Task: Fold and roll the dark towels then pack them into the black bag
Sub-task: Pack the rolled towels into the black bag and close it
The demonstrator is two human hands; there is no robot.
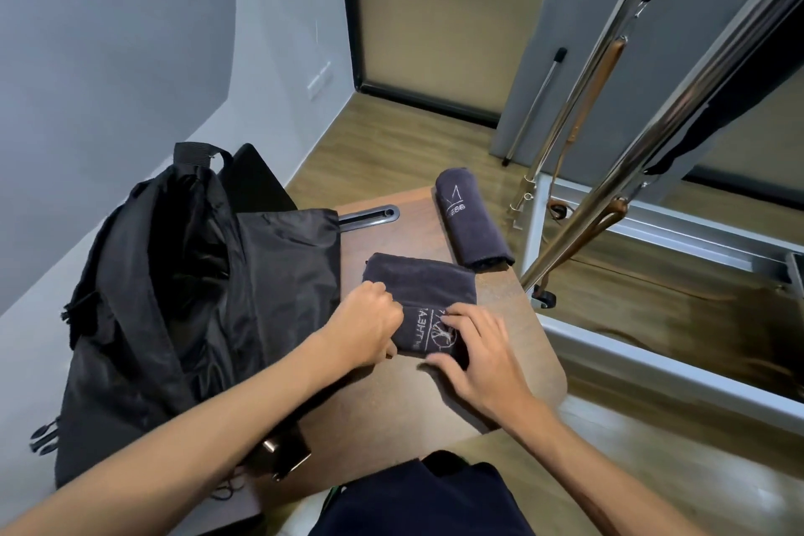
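A dark folded towel (424,287) lies on the brown table (391,396), its near end turned into a roll showing a pale printed logo. My left hand (365,329) grips the roll's left end with curled fingers. My right hand (474,355) holds the right end, thumb at the near side and fingers over the top. A second dark towel (472,226), fully rolled, lies at the table's far right corner. The black bag (187,296) stands open at the left, partly on the table.
A metal frame with slanted chrome poles (609,196) stands right of the table. A slotted metal handle (374,217) shows at the table's far edge. A small dark device (289,455) lies by the bag's near corner. Wood floor and a grey wall surround.
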